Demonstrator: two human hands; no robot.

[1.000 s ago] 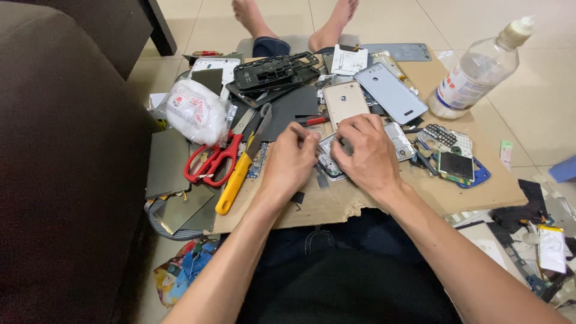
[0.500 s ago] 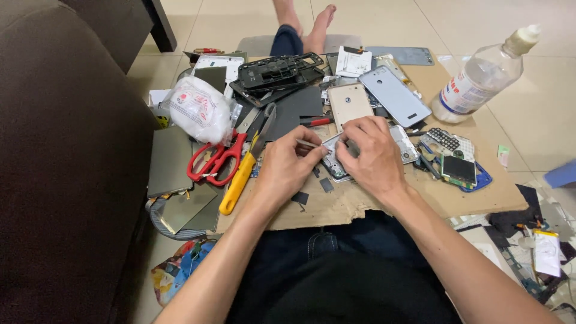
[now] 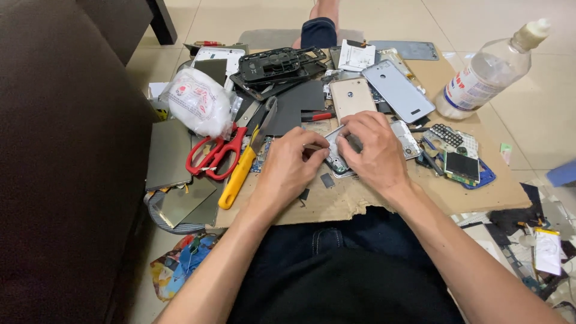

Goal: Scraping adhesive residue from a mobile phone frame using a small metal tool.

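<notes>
Both of my hands meet over a small opened phone frame (image 3: 337, 161) lying on a sheet of brown cardboard (image 3: 480, 192). My left hand (image 3: 290, 165) pinches at the frame's left edge with thumb and fingertips; whether a tool is in it is hidden. My right hand (image 3: 373, 150) presses down on the frame from the right and covers most of it. A small dark chip (image 3: 327, 179) lies just below the frame.
Red-handled scissors (image 3: 213, 157) and a yellow-handled knife (image 3: 240, 174) lie left of my hands. A gold phone back (image 3: 351, 97), a silver phone back (image 3: 398, 90), a keypad part (image 3: 459, 162), a plastic bottle (image 3: 487, 71) and a white bag (image 3: 197, 101) surround them. A dark sofa (image 3: 66, 156) stands on the left.
The view has shifted slightly. My hands stay on the phone frame, with my left fingers working closer against its left edge.
</notes>
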